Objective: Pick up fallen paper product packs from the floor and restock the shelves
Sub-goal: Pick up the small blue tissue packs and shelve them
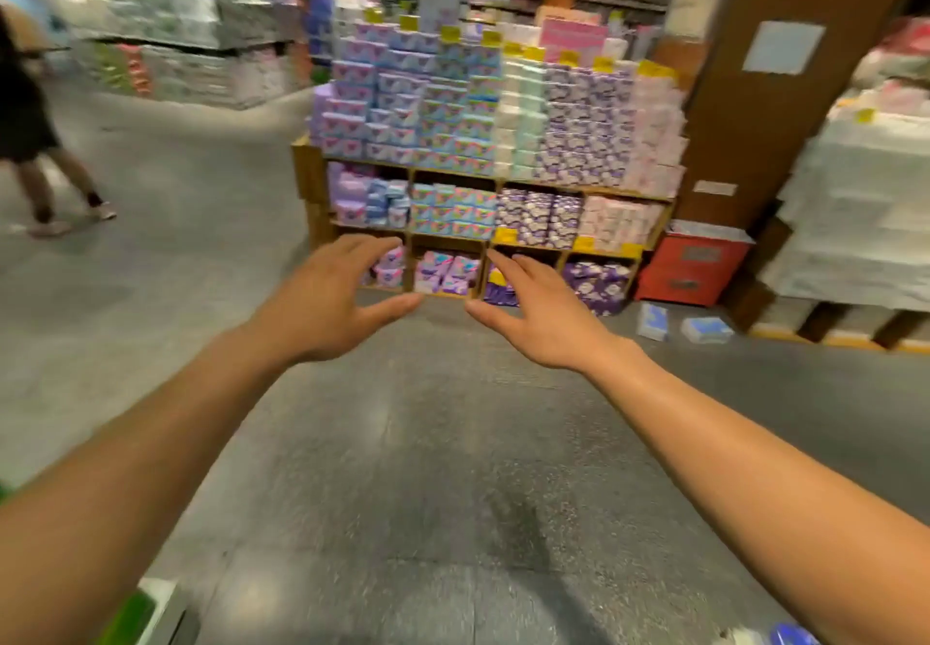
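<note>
A: Both arms are stretched out ahead. The left hand and the right hand hover over the floor, and neither holds anything.

B: The fingers are spread and relaxed on both sides, thumbs angled inward, with a clear gap between the two hands.

A: Where's the stock to rescue?

B: Off to the right. A blue pack lies on the floor in front of the red box, past the right end of the wooden shelf unit. A second blue pack sits just beside it, further right.

A: So well apart from the fingers, then.

B: Yes, both are beyond the right hand and further off. Nothing is within reach.

A: How would you play it?

B: I'd close in on the right end of the shelf unit and crouch, then take one pack per hand across its short sides. Soft wrapping probably dents, so a light squeeze should do. I'd also check the print first, because the cubbies are sorted by colour.

A: Any hazards?

B: A passer-by is out on the left, well clear. The picture is blurred, so I can't read any labels. Something blue at the bottom right edge is cut off, and I can't say what it is.
</note>
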